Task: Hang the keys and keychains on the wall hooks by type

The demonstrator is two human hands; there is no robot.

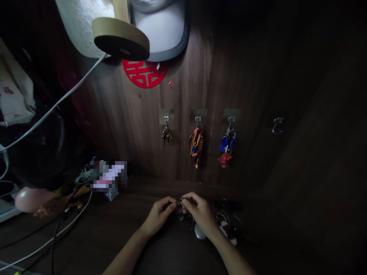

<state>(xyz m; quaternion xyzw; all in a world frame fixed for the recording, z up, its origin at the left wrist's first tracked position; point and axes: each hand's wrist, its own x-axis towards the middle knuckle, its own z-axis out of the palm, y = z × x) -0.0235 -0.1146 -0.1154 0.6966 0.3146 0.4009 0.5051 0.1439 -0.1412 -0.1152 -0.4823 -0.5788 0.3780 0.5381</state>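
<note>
Low in the head view, my left hand (159,214) and my right hand (201,214) meet over the dark wooden surface. Each hand is closed in a pinch on a small bunch of keys (181,217), partly hidden by the fingers; the keys are dim and small. Beside my right wrist lies a round silvery thing (200,232). Farther right are a metal ring (220,217) and a black-and-white piece (228,231), partly covered by my right forearm.
On the wooden wall hang a small key bunch (166,135), keys with a red strap (196,147) and keys with blue tags (228,145). A bare hook (277,125) is at right. A lamp (120,38) overhangs above. Cables (61,238) and a pink balloon-like thing (34,199) lie left.
</note>
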